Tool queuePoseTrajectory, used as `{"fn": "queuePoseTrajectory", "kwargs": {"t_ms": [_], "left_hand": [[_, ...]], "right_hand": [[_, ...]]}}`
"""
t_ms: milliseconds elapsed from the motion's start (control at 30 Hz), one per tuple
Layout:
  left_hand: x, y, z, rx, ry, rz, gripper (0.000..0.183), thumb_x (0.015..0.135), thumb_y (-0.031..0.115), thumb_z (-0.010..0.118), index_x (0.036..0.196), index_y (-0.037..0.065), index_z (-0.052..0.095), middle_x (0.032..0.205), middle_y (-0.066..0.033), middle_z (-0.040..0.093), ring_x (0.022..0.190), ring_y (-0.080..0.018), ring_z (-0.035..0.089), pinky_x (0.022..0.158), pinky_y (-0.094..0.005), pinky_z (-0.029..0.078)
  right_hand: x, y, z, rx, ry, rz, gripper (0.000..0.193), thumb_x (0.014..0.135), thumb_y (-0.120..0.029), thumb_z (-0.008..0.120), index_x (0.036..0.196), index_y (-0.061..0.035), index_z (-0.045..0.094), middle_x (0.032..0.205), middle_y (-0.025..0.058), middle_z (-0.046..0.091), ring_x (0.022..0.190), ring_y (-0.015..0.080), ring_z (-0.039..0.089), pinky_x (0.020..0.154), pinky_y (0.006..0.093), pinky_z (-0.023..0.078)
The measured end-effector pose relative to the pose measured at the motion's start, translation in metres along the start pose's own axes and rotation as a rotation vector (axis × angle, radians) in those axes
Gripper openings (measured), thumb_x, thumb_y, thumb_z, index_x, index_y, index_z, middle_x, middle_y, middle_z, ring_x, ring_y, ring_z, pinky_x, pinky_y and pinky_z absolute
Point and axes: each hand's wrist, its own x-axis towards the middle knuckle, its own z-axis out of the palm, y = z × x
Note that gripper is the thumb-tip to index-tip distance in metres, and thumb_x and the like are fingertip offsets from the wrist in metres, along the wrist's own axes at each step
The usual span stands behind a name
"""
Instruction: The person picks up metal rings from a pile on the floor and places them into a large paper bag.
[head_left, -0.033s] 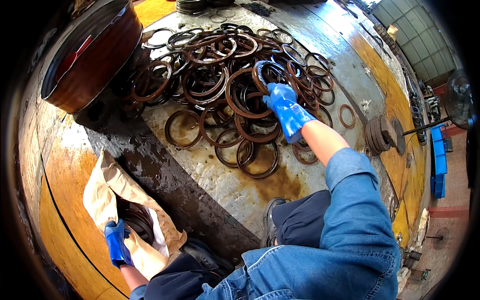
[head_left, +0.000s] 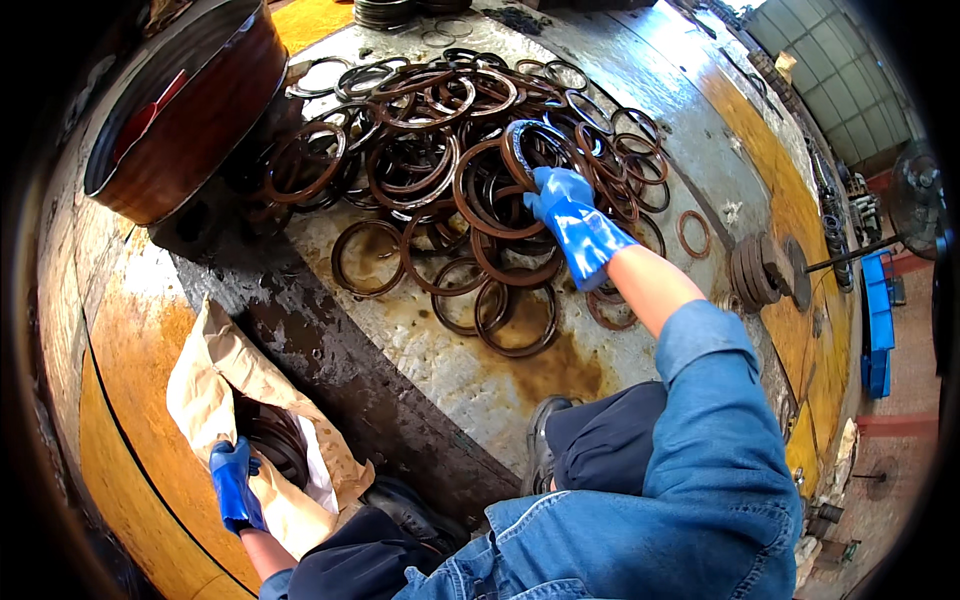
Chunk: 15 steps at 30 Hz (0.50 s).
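Note:
At the right side of a heap of brown and black rings (head_left: 440, 130), my right hand (head_left: 575, 220) in a blue rubber glove is closed on a brown ring (head_left: 517, 165). That ring stands tilted among the others, its rim shiny and wet-looking. My left hand (head_left: 236, 485), gloved in blue too, grips the edge of a tan paper sack (head_left: 200, 385) at the lower left. Inside the sack's open mouth lie several dark rings (head_left: 280, 445). The fingertips of both hands are partly hidden.
A large rusty drum (head_left: 215, 120) stands at the upper left with something red inside. To the right are a stack of thick discs (head_left: 755, 272), a blue tray (head_left: 878, 320) and a fan (head_left: 918, 195). Brown oily stains (head_left: 555, 360) mark the floor before the heap.

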Motion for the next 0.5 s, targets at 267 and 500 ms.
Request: {"fn": "queuePoseTrajectory", "kwargs": {"t_ms": [267,500], "left_hand": [[-0.041,0.013,-0.023,-0.104,-0.023,0.197,0.035,0.093,0.028,0.070,0.075,0.000,0.062,0.061,-0.0125,0.063,0.053,-0.0229,0.065,0.048,-0.0361,0.048],[-0.071,0.078,-0.063,0.356,0.526,0.254,0.040,0.096,0.040,0.068,0.082,0.003,0.067,0.063,-0.0068,0.063,0.056,-0.0170,0.062,0.058,-0.0376,0.050]], "right_hand": [[-0.076,-0.106,-0.087,1.115,-0.346,-0.140,0.035,0.088,-0.025,0.079,0.113,-0.0019,0.071,0.095,0.0074,0.073,0.085,0.0130,0.065,0.078,0.0315,0.052],[-0.103,-0.190,-0.014,1.487,-0.911,-0.087,0.031,0.091,-0.024,0.078,0.112,-0.0023,0.068,0.094,0.0032,0.069,0.086,0.0119,0.064,0.080,0.0285,0.051]]}}
